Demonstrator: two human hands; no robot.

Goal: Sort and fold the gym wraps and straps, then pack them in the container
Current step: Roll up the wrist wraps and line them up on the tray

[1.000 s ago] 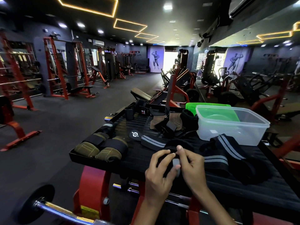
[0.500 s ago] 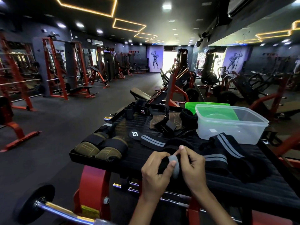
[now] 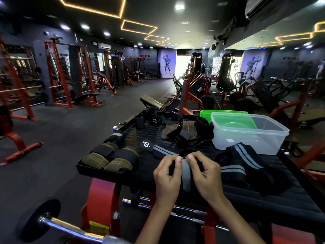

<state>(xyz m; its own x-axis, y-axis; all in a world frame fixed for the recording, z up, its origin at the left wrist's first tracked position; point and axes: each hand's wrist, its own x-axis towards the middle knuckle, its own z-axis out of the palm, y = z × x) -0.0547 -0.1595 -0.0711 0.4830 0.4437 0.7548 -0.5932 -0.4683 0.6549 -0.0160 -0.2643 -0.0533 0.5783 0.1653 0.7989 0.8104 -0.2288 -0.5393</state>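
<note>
Two bare forearms come in from about 6 o'clock, each ending in a bare hand: the left hand and the right hand. No sleeves, gloves, watch or rings appear, though dim light may hide small details.

Commercial gym, indoor. Red-framed squat racks are lining the left wall, weight benches and plate-loaded machines are filling the dark rubber floor, bodybuilder murals are hanging at the far end, a barbell is lying nearest the camera.
</note>
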